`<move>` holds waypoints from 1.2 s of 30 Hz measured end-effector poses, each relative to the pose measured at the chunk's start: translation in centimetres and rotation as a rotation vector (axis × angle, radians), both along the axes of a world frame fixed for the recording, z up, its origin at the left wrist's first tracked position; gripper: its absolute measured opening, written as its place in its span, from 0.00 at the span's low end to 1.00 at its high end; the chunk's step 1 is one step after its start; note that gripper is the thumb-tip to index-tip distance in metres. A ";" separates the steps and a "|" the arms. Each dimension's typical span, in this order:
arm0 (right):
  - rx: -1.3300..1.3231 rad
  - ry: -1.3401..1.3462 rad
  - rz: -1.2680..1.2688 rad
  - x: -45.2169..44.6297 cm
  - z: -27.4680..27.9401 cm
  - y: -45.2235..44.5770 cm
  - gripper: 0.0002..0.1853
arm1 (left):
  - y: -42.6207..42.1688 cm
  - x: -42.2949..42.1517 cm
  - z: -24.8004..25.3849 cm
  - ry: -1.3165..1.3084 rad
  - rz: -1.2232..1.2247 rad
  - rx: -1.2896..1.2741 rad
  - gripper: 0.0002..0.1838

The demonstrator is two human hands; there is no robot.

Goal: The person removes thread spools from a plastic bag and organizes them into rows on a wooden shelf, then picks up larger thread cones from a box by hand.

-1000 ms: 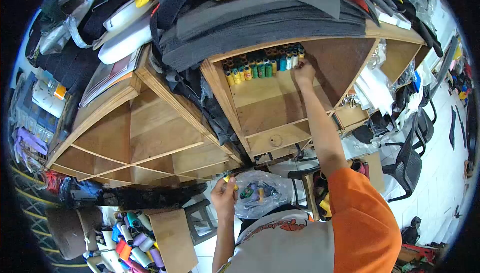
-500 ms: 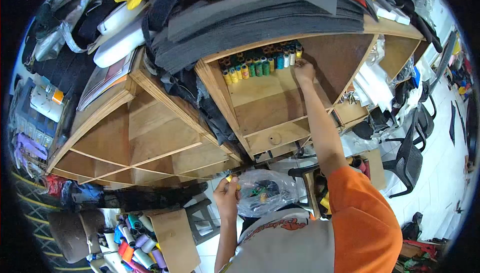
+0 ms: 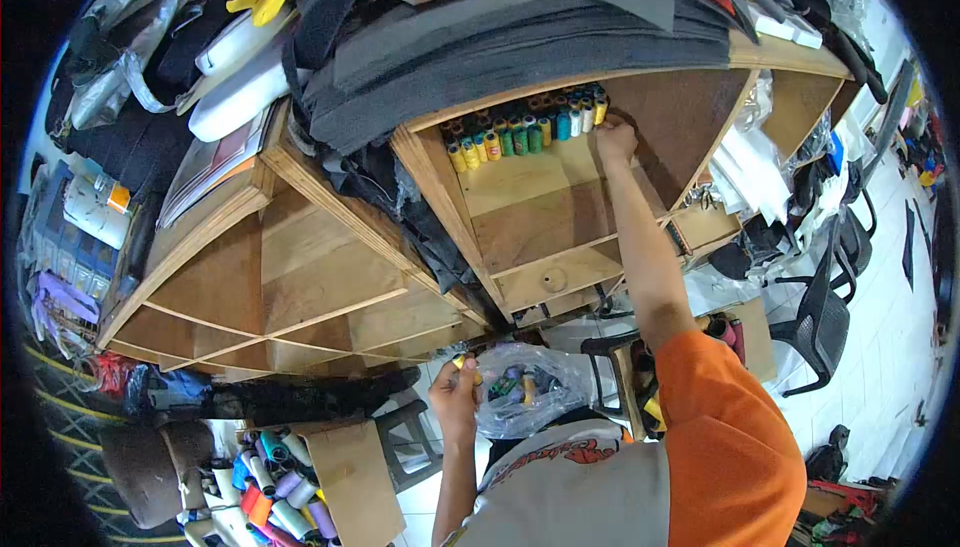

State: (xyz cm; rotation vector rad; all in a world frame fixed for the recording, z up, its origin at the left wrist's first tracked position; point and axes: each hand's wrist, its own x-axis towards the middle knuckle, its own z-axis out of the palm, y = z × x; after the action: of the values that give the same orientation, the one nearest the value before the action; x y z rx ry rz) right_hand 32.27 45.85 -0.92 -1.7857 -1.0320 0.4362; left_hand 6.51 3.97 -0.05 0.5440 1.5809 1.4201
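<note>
Several rows of thread spools (image 3: pixel 520 139) stand upright in the open compartment, yellow, green, blue and white along the front. My right hand (image 3: pixel 618 139) reaches into the compartment at the right end of the front row. Its bent fingertips are beside or touching a yellow thread spool (image 3: pixel 601 110); whether they grip it is too small to tell. Lower down, my left hand (image 3: pixel 455 395) is closed on another yellow thread spool (image 3: pixel 460 362), its top showing above the fingers. Just right of that hand is a clear plastic bag (image 3: pixel 565 377) with more spools inside.
The wooden cabinet (image 3: pixel 430 212) carries stacked dark sheets (image 3: pixel 520 42) on top. A second wooden shelf (image 3: pixel 330 247) stands at left. Below it, a cardboard box (image 3: pixel 350 482) adjoins a heap of coloured thread cones (image 3: pixel 270 487). Black chairs (image 3: pixel 815 332) stand at right.
My right hand has shifted slightly right, and the yellow spool at the row's end shows more fully. The bag's opening shows more spools. My left hand keeps its spool.
</note>
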 end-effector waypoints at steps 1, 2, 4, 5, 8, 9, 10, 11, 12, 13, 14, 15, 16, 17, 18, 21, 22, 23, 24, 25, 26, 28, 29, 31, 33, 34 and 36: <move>0.010 0.011 0.000 0.1 -0.5 0.3 0.15 | 0.0 0.0 0.0 -0.003 -0.006 0.011 0.10; 0.033 0.011 -0.012 0.2 -1.0 0.4 0.14 | 0.1 -0.1 0.0 -0.005 -0.012 0.022 0.10; 0.075 0.007 -0.034 -0.7 0.0 -1.6 0.13 | 0.1 -0.1 0.0 -0.013 -0.023 0.029 0.10; 0.087 -0.021 -0.038 -0.7 -0.1 -2.0 0.13 | 0.2 -0.1 0.1 -0.019 -0.027 0.025 0.10; 0.120 0.068 0.021 -0.3 -0.6 -2.8 0.13 | 0.3 0.0 0.6 -0.004 -0.042 0.013 0.10; 0.124 0.216 0.086 0.3 -1.2 -3.2 0.12 | 0.3 0.1 0.8 0.007 -0.049 0.009 0.10; 0.129 0.363 0.151 0.1 -0.2 -4.6 0.12 | 0.5 0.2 1.1 0.021 -0.062 0.004 0.10; 0.101 0.494 0.369 0.2 0.5 -6.6 0.11 | 0.6 0.3 1.4 0.035 -0.076 -0.001 0.10; 0.070 0.623 0.585 -1.0 3.9 -11.2 0.11 | 0.7 0.3 1.5 0.049 -0.092 -0.008 0.10; -0.117 0.539 0.792 -2.0 6.2 -14.7 0.13 | 0.8 0.4 1.5 0.083 -0.121 -0.011 0.09; -0.306 0.447 0.991 -3.1 7.5 -17.8 0.14 | 1.0 0.5 1.5 0.118 -0.150 -0.013 0.09; -0.429 0.338 1.230 -4.2 7.5 -20.5 0.23 | 1.1 0.7 1.4 0.153 -0.181 -0.015 0.09; -0.366 0.141 1.425 -5.4 8.3 -23.0 0.25 | 1.4 1.0 1.9 0.192 -0.215 -0.004 0.09; -0.555 0.192 1.490 -7.0 9.2 -25.2 0.25 | 1.7 1.5 2.7 0.231 -0.249 0.009 0.09; -0.364 0.131 1.530 -8.1 7.4 -27.2 0.24 | 1.7 1.8 3.2 0.271 -0.283 0.019 0.09; -0.090 0.001 1.482 -8.9 5.4 -30.1 0.21 | 2.2 1.9 2.5 0.429 -0.362 0.052 0.11; -0.051 -0.035 1.443 -8.8 5.5 -30.4 0.19 | 2.3 2.0 2.1 0.373 -0.366 0.029 0.14; -0.060 0.000 1.420 -8.3 5.6 -30.3 0.18 | 2.3 2.2 2.1 0.375 -0.372 0.055 0.14; -0.072 0.037 1.397 -7.7 5.8 -30.0 0.17 | 2.3 2.4 2.2 0.376 -0.379 0.079 0.14; -0.080 0.070 1.376 -7.0 6.6 -29.4 0.16 | 2.5 2.6 2.4 0.378 -0.382 0.106 0.15; -0.225 0.084 1.255 -6.0 8.1 -28.9 0.15 | 2.5 3.0 3.0 0.367 -0.358 0.102 0.15; -0.014 0.252 1.098 -3.7 7.6 -26.1 0.13 | 2.6 3.3 3.1 0.307 -0.318 0.127 0.12; 0.187 0.042 0.960 -2.4 8.6 -24.3 0.13 | 2.6 3.3 3.1 0.276 -0.296 0.139 0.11; 0.276 -0.085 0.684 -0.1 11.3 -20.5 0.13 | 2.4 2.8 2.5 0.269 -0.290 0.136 0.13; 0.252 -0.221 0.456 1.5 12.0 -15.3 0.12 | 2.0 2.3 1.4 0.246 -0.290 0.121 0.14; 0.346 -0.356 0.399 2.3 11.2 -12.6 0.13 | 1.9 2.1 0.8 0.227 -0.290 0.110 0.14; 0.295 -0.409 0.292 2.9 9.1 -7.5 0.12 | 1.8 2.1 0.6 0.203 -0.281 0.085 0.13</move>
State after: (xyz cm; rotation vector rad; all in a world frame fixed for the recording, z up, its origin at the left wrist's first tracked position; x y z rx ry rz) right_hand 35.14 38.31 8.19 -1.4924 -1.5683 0.0814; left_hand 8.65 5.73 0.53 0.9481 1.5338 1.2527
